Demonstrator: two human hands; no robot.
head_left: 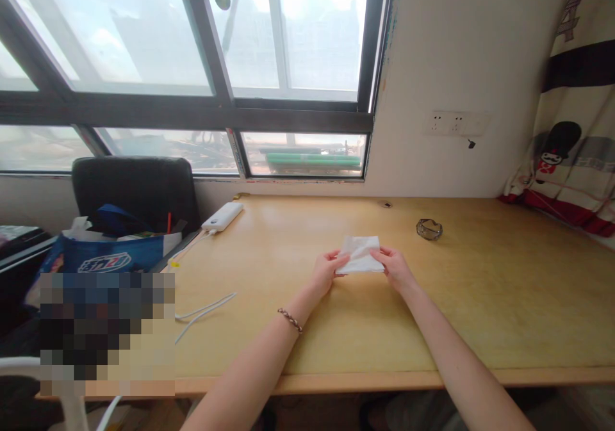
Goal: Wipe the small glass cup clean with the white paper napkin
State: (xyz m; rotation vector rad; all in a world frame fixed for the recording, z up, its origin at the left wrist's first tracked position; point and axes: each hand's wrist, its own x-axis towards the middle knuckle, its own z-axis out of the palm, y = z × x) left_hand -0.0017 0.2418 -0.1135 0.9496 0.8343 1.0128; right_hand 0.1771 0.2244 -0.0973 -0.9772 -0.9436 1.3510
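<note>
A folded white tissue (359, 255) is held between my two hands above the wooden table (480, 316). My left hand (329, 269) pinches its left edge, thumb on top and fingers underneath. On the opposite side, my right hand (394, 267) grips the right edge in the same way. The tissue looks nearly flat, with faint creases across its top. A braided bracelet (290, 320) circles my left wrist. To the right of my right hand, apart from it, lies a dark glass ashtray-like ring (429, 228).
A white power strip (223, 218) with cables lies at the table's back left. A loose white cable (206, 307) crosses the left side. Beyond the left edge stand a black chair (134, 191) and a blue bag (108, 255). Wall sockets (456, 123) sit above the table.
</note>
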